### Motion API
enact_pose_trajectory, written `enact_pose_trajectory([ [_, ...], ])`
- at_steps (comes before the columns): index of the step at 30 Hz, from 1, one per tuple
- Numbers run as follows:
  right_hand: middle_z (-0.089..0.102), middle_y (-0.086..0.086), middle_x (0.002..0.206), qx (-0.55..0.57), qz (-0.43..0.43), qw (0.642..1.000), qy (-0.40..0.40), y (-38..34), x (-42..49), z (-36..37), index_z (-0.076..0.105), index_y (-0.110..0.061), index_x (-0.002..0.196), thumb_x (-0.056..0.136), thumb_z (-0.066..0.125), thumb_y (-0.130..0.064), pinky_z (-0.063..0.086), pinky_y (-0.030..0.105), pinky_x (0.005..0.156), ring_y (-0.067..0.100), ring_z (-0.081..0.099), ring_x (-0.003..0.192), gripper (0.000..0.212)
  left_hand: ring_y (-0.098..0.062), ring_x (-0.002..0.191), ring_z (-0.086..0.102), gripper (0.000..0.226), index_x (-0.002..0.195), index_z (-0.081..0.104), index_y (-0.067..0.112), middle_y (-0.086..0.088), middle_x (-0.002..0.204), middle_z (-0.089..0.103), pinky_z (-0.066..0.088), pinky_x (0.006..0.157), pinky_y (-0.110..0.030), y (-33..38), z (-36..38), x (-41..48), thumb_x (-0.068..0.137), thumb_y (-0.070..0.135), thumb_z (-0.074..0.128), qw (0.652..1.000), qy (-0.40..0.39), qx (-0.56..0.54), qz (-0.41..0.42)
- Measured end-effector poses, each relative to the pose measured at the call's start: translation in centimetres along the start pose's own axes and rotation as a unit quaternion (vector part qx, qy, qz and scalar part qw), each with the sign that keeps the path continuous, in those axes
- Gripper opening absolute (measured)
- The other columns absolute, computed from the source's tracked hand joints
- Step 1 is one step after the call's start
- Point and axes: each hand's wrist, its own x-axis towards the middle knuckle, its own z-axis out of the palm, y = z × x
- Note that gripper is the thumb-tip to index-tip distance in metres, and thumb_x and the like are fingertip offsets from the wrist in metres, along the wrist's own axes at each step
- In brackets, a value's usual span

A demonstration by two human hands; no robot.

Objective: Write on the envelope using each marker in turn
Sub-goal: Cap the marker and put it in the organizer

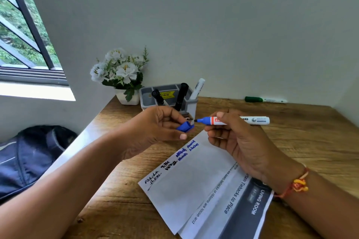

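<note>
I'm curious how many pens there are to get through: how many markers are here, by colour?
Blue: 1, blue marker in the right hand.
Green: 1, green marker by the wall.
Black: 2, left black marker and right black marker, in the organizer.
Cap hidden: 1, white-barrelled marker, same organizer.
Total: 5.

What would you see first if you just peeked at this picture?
In the middle, above the desk, the right hand holds an uncapped blue marker, and the left hand pinches its blue cap. Just below them lies a white envelope with black and blue scribbles along one edge. At the back left stand white flowers.
</note>
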Motion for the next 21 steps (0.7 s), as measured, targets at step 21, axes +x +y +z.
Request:
enact_pose_trajectory([
  [21, 0.081, 0.013, 0.088, -0.133, 0.0, 0.99, -0.044, 0.57, 0.17, -0.45, 0.078, -0.022, 0.085, 0.084, 0.079, -0.018, 0.06, 0.029, 0.074, 0.014, 0.075, 0.076, 0.004, -0.023, 0.099, 0.074, 0.032, 0.11, 0.074, 0.01, -0.009, 0.103, 0.078, 0.059, 0.089, -0.03, -0.04, 0.7, -0.14, 0.08, -0.001, 0.075, 0.998, 0.018, 0.059, 0.019],
])
